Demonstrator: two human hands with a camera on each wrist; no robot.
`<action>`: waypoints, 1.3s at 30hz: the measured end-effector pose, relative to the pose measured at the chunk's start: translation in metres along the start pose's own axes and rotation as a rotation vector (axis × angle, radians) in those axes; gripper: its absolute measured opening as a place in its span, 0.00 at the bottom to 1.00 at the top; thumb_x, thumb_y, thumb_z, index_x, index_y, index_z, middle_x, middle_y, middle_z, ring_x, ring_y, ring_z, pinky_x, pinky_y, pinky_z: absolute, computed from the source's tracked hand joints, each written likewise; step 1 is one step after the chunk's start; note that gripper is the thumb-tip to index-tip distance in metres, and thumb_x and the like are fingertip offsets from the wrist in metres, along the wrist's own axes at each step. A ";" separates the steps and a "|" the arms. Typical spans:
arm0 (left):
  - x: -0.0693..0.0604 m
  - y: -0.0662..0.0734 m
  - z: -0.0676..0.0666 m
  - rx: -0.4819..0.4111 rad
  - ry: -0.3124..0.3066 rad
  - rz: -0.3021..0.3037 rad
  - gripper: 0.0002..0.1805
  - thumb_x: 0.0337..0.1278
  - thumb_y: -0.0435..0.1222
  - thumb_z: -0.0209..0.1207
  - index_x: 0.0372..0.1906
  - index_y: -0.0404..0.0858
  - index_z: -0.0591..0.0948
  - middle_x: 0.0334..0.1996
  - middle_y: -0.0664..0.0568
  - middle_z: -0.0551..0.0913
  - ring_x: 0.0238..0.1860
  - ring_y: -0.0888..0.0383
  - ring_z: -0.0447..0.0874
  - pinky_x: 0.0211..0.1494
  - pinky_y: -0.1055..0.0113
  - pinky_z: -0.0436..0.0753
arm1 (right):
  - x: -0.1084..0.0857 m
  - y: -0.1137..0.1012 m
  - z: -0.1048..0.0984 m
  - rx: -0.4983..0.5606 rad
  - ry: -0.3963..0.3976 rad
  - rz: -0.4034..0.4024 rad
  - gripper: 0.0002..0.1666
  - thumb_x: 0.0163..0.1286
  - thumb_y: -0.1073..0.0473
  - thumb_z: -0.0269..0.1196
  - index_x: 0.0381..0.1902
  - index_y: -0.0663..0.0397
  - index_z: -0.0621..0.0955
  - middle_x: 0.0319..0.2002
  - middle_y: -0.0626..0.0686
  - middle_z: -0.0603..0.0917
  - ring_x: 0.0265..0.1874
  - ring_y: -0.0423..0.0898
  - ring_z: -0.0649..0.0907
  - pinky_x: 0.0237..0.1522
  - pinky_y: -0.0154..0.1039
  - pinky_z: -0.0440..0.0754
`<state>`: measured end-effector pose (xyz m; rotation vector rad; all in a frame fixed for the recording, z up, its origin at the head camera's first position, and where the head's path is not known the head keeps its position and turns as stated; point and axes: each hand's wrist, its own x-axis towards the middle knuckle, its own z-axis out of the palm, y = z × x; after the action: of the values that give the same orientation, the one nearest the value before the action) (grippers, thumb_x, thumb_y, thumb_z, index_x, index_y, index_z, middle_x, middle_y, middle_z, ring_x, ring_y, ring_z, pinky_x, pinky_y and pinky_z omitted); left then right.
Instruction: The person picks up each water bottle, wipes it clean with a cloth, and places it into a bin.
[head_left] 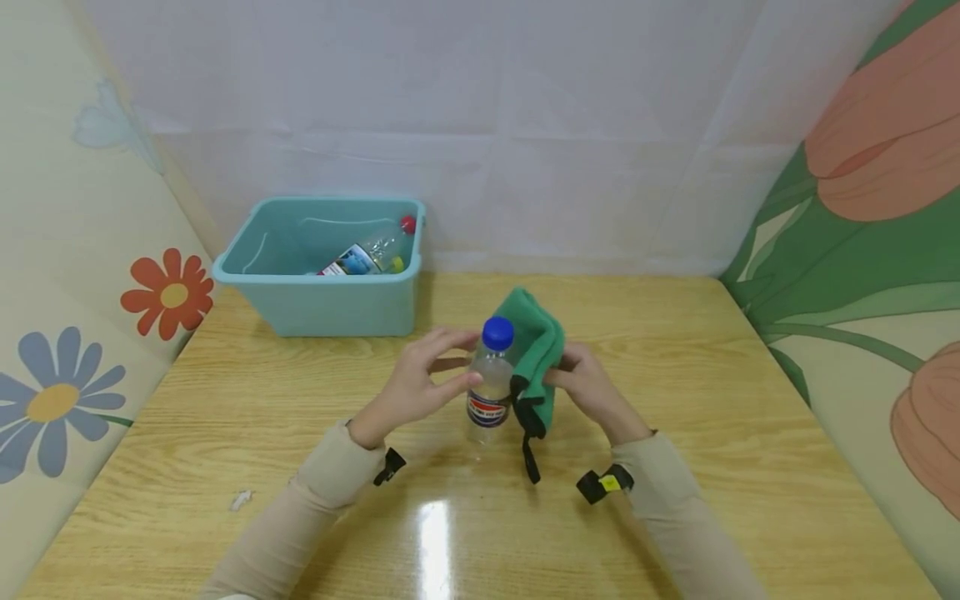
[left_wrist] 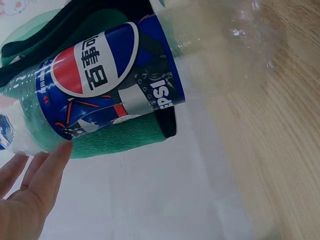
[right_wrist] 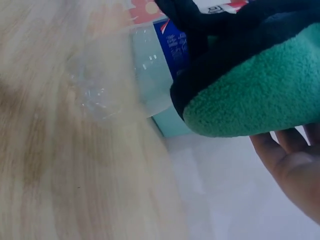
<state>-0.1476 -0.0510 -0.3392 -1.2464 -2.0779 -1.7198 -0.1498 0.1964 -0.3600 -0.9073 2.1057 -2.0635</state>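
Note:
A clear Pepsi bottle with a blue cap stands upright in front of me. My left hand holds its upper part from the left, thumb in front and fingers behind. In the left wrist view, fingertips touch the bottle near its shoulder. To the right, my right hand grips a folded green fleecy cloth with black edging and a hanging black strap. The cloth hides part of the bottle and of the right fingers. Whether the bottle's base touches the table is unclear.
At the back left of the wooden table stands a teal bin. Inside it lie a clear labelled bottle with a red cap, and something with a yellow cap. A small white scrap lies at the front left.

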 end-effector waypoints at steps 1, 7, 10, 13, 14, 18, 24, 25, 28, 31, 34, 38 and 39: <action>0.000 0.000 -0.001 -0.014 -0.007 -0.015 0.26 0.44 0.21 0.62 0.53 0.23 0.71 0.48 0.34 0.74 0.49 0.40 0.75 0.46 0.62 0.81 | 0.000 0.002 -0.001 0.012 -0.008 0.011 0.25 0.53 0.74 0.53 0.33 0.36 0.83 0.35 0.40 0.83 0.38 0.39 0.80 0.42 0.34 0.80; 0.001 -0.003 -0.004 -0.076 -0.028 -0.056 0.26 0.45 0.21 0.61 0.54 0.23 0.71 0.50 0.35 0.73 0.50 0.40 0.74 0.48 0.62 0.81 | 0.001 0.008 -0.004 0.065 -0.073 0.089 0.22 0.55 0.73 0.55 0.31 0.38 0.84 0.35 0.41 0.83 0.38 0.40 0.78 0.44 0.34 0.78; 0.001 -0.004 -0.004 -0.088 -0.029 -0.049 0.25 0.45 0.21 0.61 0.53 0.23 0.71 0.49 0.34 0.73 0.49 0.39 0.74 0.47 0.61 0.81 | 0.002 0.011 -0.005 0.070 -0.099 0.137 0.21 0.56 0.72 0.55 0.31 0.38 0.84 0.34 0.42 0.83 0.38 0.40 0.78 0.44 0.35 0.77; 0.001 -0.005 -0.005 -0.095 -0.028 -0.051 0.25 0.46 0.20 0.61 0.53 0.22 0.71 0.49 0.34 0.73 0.49 0.39 0.74 0.47 0.61 0.81 | 0.001 0.015 -0.006 0.069 -0.118 0.167 0.21 0.56 0.73 0.55 0.31 0.38 0.83 0.35 0.42 0.82 0.38 0.41 0.78 0.44 0.36 0.77; 0.001 -0.006 -0.005 -0.096 -0.029 -0.052 0.24 0.46 0.20 0.61 0.53 0.22 0.71 0.50 0.34 0.73 0.49 0.38 0.74 0.47 0.61 0.81 | 0.001 0.016 -0.006 0.062 -0.121 0.174 0.21 0.56 0.73 0.54 0.31 0.38 0.83 0.34 0.42 0.82 0.37 0.41 0.78 0.43 0.36 0.78; 0.001 -0.008 -0.005 -0.105 -0.032 -0.058 0.24 0.46 0.20 0.60 0.53 0.22 0.71 0.50 0.34 0.73 0.50 0.37 0.73 0.48 0.62 0.81 | 0.000 0.021 -0.005 0.037 -0.110 0.221 0.20 0.55 0.72 0.55 0.30 0.38 0.83 0.34 0.43 0.82 0.38 0.41 0.77 0.44 0.37 0.77; 0.001 -0.009 -0.004 -0.110 -0.035 -0.049 0.24 0.46 0.19 0.60 0.53 0.22 0.71 0.50 0.33 0.73 0.51 0.36 0.72 0.49 0.63 0.80 | -0.002 0.026 -0.004 0.028 -0.112 0.258 0.18 0.56 0.71 0.57 0.30 0.38 0.82 0.33 0.43 0.81 0.37 0.41 0.77 0.42 0.37 0.78; 0.001 -0.009 -0.004 -0.110 -0.035 -0.048 0.24 0.46 0.20 0.60 0.53 0.22 0.71 0.50 0.33 0.72 0.52 0.37 0.72 0.49 0.62 0.80 | -0.002 0.026 -0.004 0.034 -0.119 0.259 0.18 0.56 0.71 0.57 0.30 0.38 0.82 0.33 0.43 0.81 0.36 0.41 0.78 0.41 0.37 0.78; 0.001 -0.009 -0.004 -0.109 -0.032 -0.046 0.24 0.46 0.20 0.60 0.53 0.22 0.71 0.51 0.33 0.72 0.52 0.38 0.72 0.49 0.62 0.80 | -0.002 0.027 -0.005 0.052 -0.147 0.280 0.18 0.57 0.71 0.56 0.31 0.40 0.82 0.33 0.44 0.81 0.34 0.41 0.78 0.38 0.36 0.80; 0.001 -0.008 -0.004 -0.111 -0.032 -0.045 0.24 0.47 0.20 0.60 0.53 0.22 0.71 0.51 0.33 0.73 0.53 0.41 0.72 0.49 0.61 0.80 | -0.002 0.027 -0.006 0.069 -0.180 0.336 0.18 0.59 0.72 0.55 0.31 0.41 0.82 0.33 0.45 0.81 0.32 0.40 0.78 0.36 0.35 0.81; 0.001 -0.008 -0.005 -0.117 -0.037 -0.044 0.24 0.48 0.20 0.60 0.53 0.22 0.71 0.51 0.34 0.73 0.53 0.42 0.72 0.49 0.61 0.80 | -0.003 0.027 -0.007 0.067 -0.198 0.383 0.17 0.60 0.72 0.55 0.31 0.42 0.81 0.33 0.46 0.80 0.31 0.41 0.78 0.35 0.34 0.81; 0.000 -0.008 -0.005 -0.126 -0.046 -0.043 0.24 0.48 0.21 0.59 0.54 0.22 0.70 0.51 0.34 0.72 0.53 0.42 0.72 0.50 0.62 0.79 | -0.006 0.028 -0.006 0.032 -0.182 0.397 0.15 0.60 0.72 0.54 0.32 0.46 0.80 0.33 0.48 0.80 0.32 0.41 0.79 0.37 0.36 0.81; 0.000 -0.008 -0.005 -0.128 -0.049 -0.042 0.24 0.48 0.20 0.59 0.54 0.22 0.70 0.51 0.34 0.72 0.53 0.42 0.72 0.50 0.62 0.79 | -0.007 0.029 -0.005 0.022 -0.171 0.397 0.14 0.60 0.72 0.55 0.33 0.47 0.80 0.33 0.48 0.81 0.32 0.42 0.79 0.37 0.37 0.82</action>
<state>-0.1553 -0.0556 -0.3436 -1.3013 -2.0637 -1.8855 -0.1564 0.2022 -0.3886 -0.5783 1.9754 -1.7415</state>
